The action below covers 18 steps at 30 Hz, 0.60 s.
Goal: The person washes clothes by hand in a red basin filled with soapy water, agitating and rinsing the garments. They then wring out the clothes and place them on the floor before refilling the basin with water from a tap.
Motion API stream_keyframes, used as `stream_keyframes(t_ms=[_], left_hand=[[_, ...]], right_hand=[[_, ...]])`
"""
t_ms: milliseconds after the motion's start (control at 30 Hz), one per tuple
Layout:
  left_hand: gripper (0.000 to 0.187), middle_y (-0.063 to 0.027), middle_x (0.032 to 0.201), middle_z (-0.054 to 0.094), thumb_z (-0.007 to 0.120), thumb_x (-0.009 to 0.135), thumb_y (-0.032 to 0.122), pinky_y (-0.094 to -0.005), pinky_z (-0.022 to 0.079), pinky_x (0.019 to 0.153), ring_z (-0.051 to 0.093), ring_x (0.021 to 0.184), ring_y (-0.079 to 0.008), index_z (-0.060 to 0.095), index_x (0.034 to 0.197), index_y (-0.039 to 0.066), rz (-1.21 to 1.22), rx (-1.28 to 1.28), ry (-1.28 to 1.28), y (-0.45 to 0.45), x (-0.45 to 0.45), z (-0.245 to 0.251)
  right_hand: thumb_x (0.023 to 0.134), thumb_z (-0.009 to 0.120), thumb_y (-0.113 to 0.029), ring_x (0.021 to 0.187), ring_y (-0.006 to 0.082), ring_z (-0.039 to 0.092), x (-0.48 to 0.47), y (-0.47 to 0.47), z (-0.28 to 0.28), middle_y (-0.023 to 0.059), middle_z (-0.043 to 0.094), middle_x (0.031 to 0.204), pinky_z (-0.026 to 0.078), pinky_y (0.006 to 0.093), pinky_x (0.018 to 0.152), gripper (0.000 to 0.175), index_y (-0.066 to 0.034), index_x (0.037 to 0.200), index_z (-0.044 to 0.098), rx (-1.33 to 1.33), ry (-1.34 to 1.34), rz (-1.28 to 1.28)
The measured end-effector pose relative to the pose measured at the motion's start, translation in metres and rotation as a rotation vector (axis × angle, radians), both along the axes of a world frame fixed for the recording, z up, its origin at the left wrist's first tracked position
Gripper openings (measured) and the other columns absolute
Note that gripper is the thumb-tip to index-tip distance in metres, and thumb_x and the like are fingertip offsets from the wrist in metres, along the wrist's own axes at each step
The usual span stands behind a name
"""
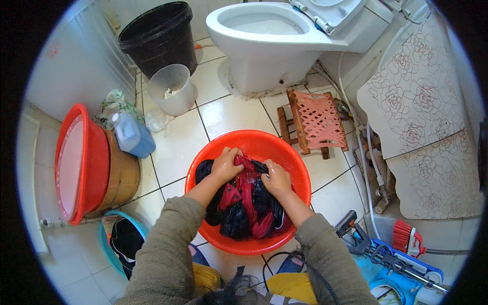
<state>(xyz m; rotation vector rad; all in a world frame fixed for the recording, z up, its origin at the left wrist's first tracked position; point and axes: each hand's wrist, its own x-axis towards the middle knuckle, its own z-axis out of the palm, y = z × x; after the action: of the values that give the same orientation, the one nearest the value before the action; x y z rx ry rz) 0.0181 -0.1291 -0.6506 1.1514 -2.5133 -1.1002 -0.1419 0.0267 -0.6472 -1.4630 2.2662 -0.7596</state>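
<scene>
Wet black and dark-red clothing (244,202) lies bunched in a round orange-red plastic basin (251,246) on the tiled floor in front of me. My left hand (227,164) grips the cloth near its upper left, fingers curled over a red part. To the right, my right hand (275,177) is closed on a black part of the same cloth. Between the two hands the fabric is pulled up and glistens. Both hands are inside the basin's outline. How much water is under the cloth cannot be seen.
The toilet (263,49) stands ahead, beside a black bucket (160,42) and a translucent bin (173,91). A wooden folding stool (316,122) is at right. Left are a blue-liquid jug (133,135), stacked basins (93,171) and a teal basin (103,240). A mop (392,259) lies lower right.
</scene>
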Motion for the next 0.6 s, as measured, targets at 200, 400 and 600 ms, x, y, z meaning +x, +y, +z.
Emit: stream_keyframes(t_ms=[200,400,600], left_hand=[[0.036,-0.013,0.102,0.054,0.074,0.071,0.009,-0.0394,0.048,0.087,0.058,0.099,-0.0334,0.058,0.103,0.009,-0.205,-0.065,0.386,0.031,0.04,0.069],[0.078,-0.0183,0.116,0.052,0.081,0.078,0.039,-0.0417,0.044,0.099,0.055,0.111,-0.0359,0.047,0.142,0.011,-0.46,0.324,0.131,0.041,0.088,0.109],[0.105,-0.0273,0.153,0.027,0.077,0.071,0.062,-0.0611,0.033,0.109,0.031,0.14,-0.0467,0.029,0.156,0.022,-0.365,-0.206,-0.31,0.027,0.07,0.031]], right_hand=[[0.071,0.073,-0.015,0.089,0.0333,0.064,0.015,0.056,0.072,0.0115,0.064,0.093,0.052,0.0439,0.071,0.035,-0.0086,0.103,0.059,-0.282,0.064,0.214],[0.067,0.076,-0.024,0.096,0.0299,0.057,0.031,0.096,0.079,0.008,0.058,0.092,0.046,0.0445,0.076,0.039,-0.0096,0.1,0.06,-0.122,0.052,0.589],[0.078,0.078,-0.032,0.105,0.0311,0.056,0.011,0.068,0.043,0.0096,0.061,0.107,0.044,0.0448,0.087,0.048,-0.0142,0.12,0.065,0.012,-0.15,0.47]])
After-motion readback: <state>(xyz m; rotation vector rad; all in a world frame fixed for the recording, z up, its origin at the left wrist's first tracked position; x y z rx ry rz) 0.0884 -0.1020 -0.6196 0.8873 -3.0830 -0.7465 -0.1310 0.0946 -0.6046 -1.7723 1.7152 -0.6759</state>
